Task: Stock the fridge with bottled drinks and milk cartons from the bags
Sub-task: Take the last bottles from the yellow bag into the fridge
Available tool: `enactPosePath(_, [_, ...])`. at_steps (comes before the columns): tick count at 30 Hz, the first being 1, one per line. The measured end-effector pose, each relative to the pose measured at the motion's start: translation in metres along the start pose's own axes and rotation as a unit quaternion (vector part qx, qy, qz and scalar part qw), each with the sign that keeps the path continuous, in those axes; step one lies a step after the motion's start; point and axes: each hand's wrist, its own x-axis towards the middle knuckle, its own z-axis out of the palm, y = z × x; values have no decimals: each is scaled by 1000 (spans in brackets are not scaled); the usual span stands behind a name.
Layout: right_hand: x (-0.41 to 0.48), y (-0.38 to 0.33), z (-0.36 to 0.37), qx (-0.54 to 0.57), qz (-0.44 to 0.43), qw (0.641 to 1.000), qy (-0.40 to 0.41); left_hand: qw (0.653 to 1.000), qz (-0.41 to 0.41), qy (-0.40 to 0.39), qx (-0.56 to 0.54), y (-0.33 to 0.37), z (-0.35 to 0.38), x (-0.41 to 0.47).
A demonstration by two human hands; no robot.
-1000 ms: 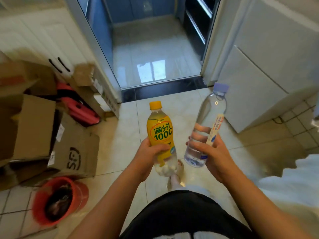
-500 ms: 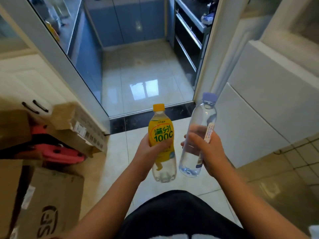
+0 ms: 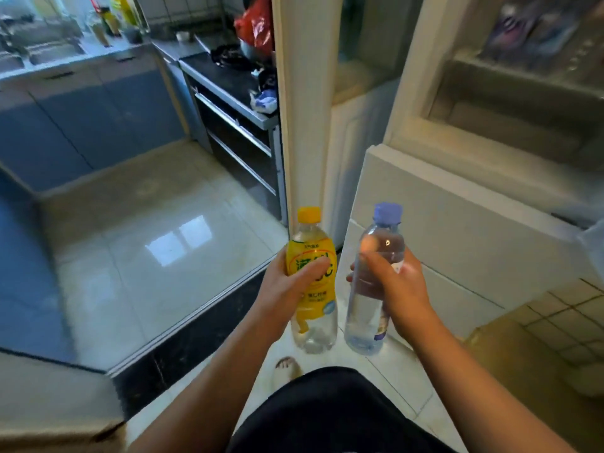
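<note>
Head view, nearest first: black shorts [image 3: 327, 410] fill the bottom edge, with a foot [image 3: 287, 367] on the pale tiles just beyond. Both bare forearms reach forward from the lower corners and converge at mid-frame. The left hand [image 3: 287, 289] wraps a yellow bottle [image 3: 317, 300] around its label, thumb laid across the front and fingers curled behind. The right hand [image 3: 400, 289] grips a water bottle [image 3: 362, 322] around its middle, fingers curled round its left side. Both bottles are held upright and capped, just beside each other above the floor. To the right of them stands a white panel [image 3: 457, 240]. Left of the hands a dark threshold [image 3: 196, 338] crosses the floor, with a door frame [image 3: 304, 109] rising behind the bottles. Farther in are a glossy kitchen floor [image 3: 147, 243], an oven [image 3: 235, 132], a red bag [image 3: 255, 24] and, far left, a sink [image 3: 42, 50].
</note>
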Motion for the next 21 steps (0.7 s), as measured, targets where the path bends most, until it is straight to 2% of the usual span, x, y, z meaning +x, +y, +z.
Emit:
enactPosePath(4, [61, -32, 16, -55, -64, 995, 61, 995, 36, -87, 45, 52, -7, 83])
enactPosePath(9, [117, -87, 15, -106, -152, 975, 125, 975, 102, -172, 97, 112, 19, 165])
enactPosePath(14, [159, -150, -6, -59, -247, 952, 173, 949, 186, -223, 123, 171, 73, 223])
enactPosePath(21, [206, -243, -57, -39, -366, 904, 217, 893, 314, -293, 131, 262, 160, 265])
